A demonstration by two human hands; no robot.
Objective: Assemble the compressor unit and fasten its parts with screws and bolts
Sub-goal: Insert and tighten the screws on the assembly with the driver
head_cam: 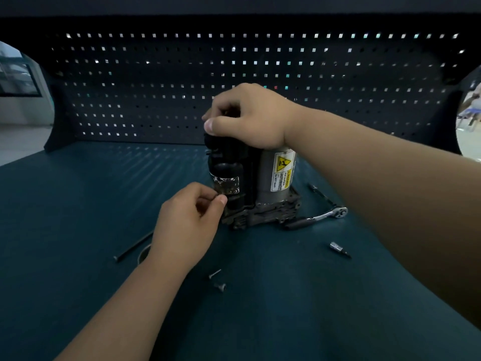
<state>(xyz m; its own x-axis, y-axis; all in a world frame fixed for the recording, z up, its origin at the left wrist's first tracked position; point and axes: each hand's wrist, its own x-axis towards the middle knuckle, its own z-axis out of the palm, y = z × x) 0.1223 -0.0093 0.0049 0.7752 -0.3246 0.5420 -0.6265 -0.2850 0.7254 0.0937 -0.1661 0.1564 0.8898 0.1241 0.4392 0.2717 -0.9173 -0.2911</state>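
The compressor unit (250, 183) stands upright in the middle of the teal bench, a black housing on the left and a grey cylinder with a yellow warning label on the right. My right hand (250, 118) rests on its top with fingers curled over the black part; what they pinch is hidden. My left hand (190, 217) sits at the unit's lower left side, thumb and fingers pinched together against the housing; any small part between them is too small to see. Two loose screws (217, 280) lie in front of me.
A ratchet wrench (320, 217) lies just right of the unit's base. A socket bit (338, 248) sits further front right. A long thin bolt (132, 247) and a ring lie left of my left wrist. A dark pegboard (156, 87) closes off the back.
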